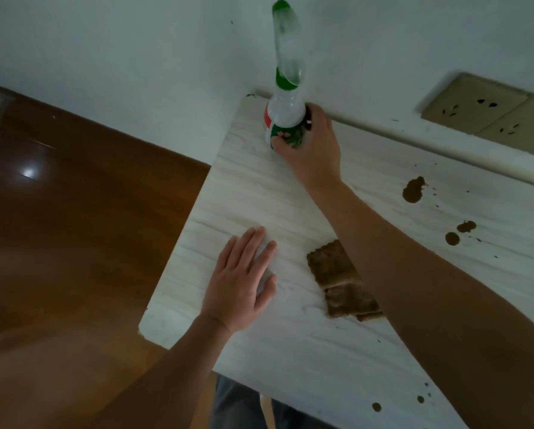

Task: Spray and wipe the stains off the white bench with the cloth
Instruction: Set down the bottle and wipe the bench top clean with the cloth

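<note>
– White wood-grain bench (290,351): what lies nearest the viewer?

– Small brown stains (376,407) dot the near edge, on the right. Past them, the left hand (241,283) lies flat on the bench, palm down, fingers straight and close together, holding nothing.

– And the cloth?

– A brown cloth (337,280) lies flat on the bench just right of the left hand, not touching it. The right forearm crosses above it and hides its right side.

– Are there more stains?

– Yes, bigger brown blots with fine specks sit farther back on the right, well apart from the cloth.

– Where is the right hand?

– The right hand (312,147) is at the far left corner, fingers and thumb curled tight round the lower part of a bottle (286,119). The bottle stands upright on the bench beside the wall (136,57). It is clear plastic with green at its neck and top.

– Can any label be read?

– It has a red, green and white label, partly covered by the fingers. The writing is too blurred to read.

– What else shows?

– Tan sockets (488,109) are set in the wall at far right, and a glossy brown floor (74,212) lies to the left.
</note>
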The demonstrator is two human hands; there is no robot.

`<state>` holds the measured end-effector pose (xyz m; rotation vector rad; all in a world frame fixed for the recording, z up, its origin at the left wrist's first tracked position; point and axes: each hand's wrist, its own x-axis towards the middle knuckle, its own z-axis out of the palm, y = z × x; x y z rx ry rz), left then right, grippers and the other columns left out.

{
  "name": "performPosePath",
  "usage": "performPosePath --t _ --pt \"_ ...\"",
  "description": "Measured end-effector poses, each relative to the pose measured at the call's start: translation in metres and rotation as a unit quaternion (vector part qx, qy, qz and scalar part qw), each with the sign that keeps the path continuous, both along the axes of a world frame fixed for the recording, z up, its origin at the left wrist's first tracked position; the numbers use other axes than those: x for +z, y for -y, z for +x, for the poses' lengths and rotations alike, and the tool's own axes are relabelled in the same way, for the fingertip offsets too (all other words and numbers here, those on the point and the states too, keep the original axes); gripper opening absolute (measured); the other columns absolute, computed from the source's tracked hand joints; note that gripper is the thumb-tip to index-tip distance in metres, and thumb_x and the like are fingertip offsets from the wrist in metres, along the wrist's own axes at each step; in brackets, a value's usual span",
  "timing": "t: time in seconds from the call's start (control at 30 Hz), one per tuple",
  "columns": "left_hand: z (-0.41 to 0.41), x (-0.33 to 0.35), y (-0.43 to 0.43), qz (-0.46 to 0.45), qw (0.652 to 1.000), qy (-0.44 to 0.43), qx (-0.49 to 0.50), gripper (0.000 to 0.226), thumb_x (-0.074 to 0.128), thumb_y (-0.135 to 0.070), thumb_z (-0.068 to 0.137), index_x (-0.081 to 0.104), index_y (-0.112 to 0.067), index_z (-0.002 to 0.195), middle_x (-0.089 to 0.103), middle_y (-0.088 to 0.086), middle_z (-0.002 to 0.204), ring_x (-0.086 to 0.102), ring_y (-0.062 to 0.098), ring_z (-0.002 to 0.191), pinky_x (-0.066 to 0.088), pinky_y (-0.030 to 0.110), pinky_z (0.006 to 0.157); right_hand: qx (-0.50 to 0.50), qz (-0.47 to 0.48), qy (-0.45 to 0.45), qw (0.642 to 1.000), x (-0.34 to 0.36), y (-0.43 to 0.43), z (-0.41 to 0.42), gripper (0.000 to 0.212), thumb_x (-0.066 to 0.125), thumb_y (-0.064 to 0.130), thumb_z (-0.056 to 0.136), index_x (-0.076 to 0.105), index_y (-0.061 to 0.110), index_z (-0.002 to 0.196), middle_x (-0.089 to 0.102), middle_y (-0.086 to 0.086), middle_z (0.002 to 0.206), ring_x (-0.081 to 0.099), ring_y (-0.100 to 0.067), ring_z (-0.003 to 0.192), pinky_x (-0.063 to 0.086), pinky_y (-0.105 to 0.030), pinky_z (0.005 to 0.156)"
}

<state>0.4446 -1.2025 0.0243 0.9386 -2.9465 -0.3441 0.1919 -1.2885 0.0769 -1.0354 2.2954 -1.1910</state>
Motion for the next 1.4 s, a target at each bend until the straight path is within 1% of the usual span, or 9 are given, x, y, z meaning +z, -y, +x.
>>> performPosePath --t 0.2,0.4,0.53,0.63,0.87,1.0,1.13,1.3,1.4 --pt "0.0 0.001 0.0 0.003 1.0 0.014 0.002 0.061 0.041 -0.047 0.105 0.036 -0.02 0.159 0.021 0.009 0.171 0.013 0.023 0.16 0.026 0.049 0.126 0.075 0.061 0.021 0.995 0.005 0.008 -0.002 0.08 0.073 0.045 0.078 0.04 0.026 0.148 0.054 0.003 0.142 0.052 -0.019 0.128 0.047 -0.043 0.106" --pt "0.001 -0.001 0.002 0.001 1.0 0.005 -0.003 0.061 0.043 -0.045 0.104 0.039 -0.017 0.158 0.024 0.012 0.17 0.017 0.026 0.159 0.025 0.051 0.126 0.039 0.121 -0.071 0.989 0.012 -0.146 0.004 0.056 0.062 0.027 0.094 0.043 0.026 0.148 0.049 0.007 0.143 0.041 -0.011 0.132 0.038 -0.036 0.113" --pt "0.0 -0.001 0.001 -0.009 1.0 0.007 -0.009 0.061 0.041 -0.045 0.104 0.039 -0.016 0.158 0.025 0.013 0.169 0.019 0.028 0.159 0.024 0.051 0.126 0.04 0.168 -0.113 0.979 -0.003 -0.243 0.024 0.051 0.068 0.025 0.09 0.056 0.02 0.139 0.051 0.004 0.142 0.04 -0.018 0.137 0.038 -0.05 0.115" --pt "-0.001 -0.001 0.001 -0.012 1.0 0.009 -0.01 0.062 0.04 -0.045 0.104 0.039 -0.014 0.157 0.025 0.014 0.169 0.019 0.029 0.159 0.024 0.052 0.126 0.083 0.21 -0.135 0.965 -0.018 -0.278 0.037 0.052 0.056 0.03 0.099 0.046 0.022 0.149 0.036 0.002 0.158 0.026 -0.02 0.149 0.028 -0.049 0.12" --pt "0.0 -0.001 0.001 -0.011 1.0 -0.004 -0.009 0.062 0.043 -0.044 0.103 0.04 -0.014 0.157 0.026 0.014 0.169 0.021 0.029 0.158 0.026 0.053 0.125 0.056 0.225 -0.166 0.958 -0.034 -0.211 -0.014 0.056 0.035 0.036 0.102 0.032 0.022 0.156 0.023 -0.002 0.165 0.014 -0.024 0.153 0.01 -0.045 0.125" --pt "-0.001 -0.001 0.001 -0.006 1.0 -0.01 -0.005 0.061 0.043 -0.044 0.103 0.04 -0.015 0.157 0.028 0.013 0.168 0.021 0.028 0.158 0.026 0.053 0.125 0.049 0.238 -0.172 0.955 -0.037 -0.132 -0.049 0.057 0.037 0.032 0.102 0.027 0.021 0.157 0.017 -0.008 0.167 0.009 -0.029 0.155 0.003 -0.046 0.126" --pt "0.0 -0.002 0.001 -0.009 1.0 -0.011 -0.006 0.061 0.044 -0.044 0.103 0.041 -0.014 0.156 0.029 0.013 0.168 0.022 0.028 0.158 0.027 0.054 0.124 0.093 0.242 -0.2 0.945 -0.039 -0.081 -0.028 0.058 0.037 0.03 0.103 0.023 0.023 0.159 0.013 -0.01 0.168 0.006 -0.031 0.155 0.002 -0.047 0.126" --pt "-0.002 0.001 0.001 -0.004 1.0 -0.005 -0.005 0.061 0.042 -0.045 0.104 0.04 -0.015 0.157 0.026 0.012 0.169 0.02 0.028 0.158 0.026 0.053 0.125 0.155 0.214 -0.214 0.94 -0.041 -0.122 0.024 0.058 0.033 0.031 0.1 0.029 0.023 0.157 0.021 -0.01 0.166 0.012 -0.032 0.154 0.008 -0.049 0.125" --pt "-0.002 0.001 0.001 -0.004 1.0 -0.012 -0.007 0.061 0.044 -0.044 0.104 0.041 -0.014 0.156 0.027 0.013 0.169 0.022 0.029 0.158 0.027 0.054 0.124 0.177 0.229 -0.203 0.936 -0.035 -0.173 0.042 0.058 0.034 0.031 0.102 0.023 0.025 0.159 0.015 -0.005 0.167 0.006 -0.026 0.156 0.006 -0.045 0.126"
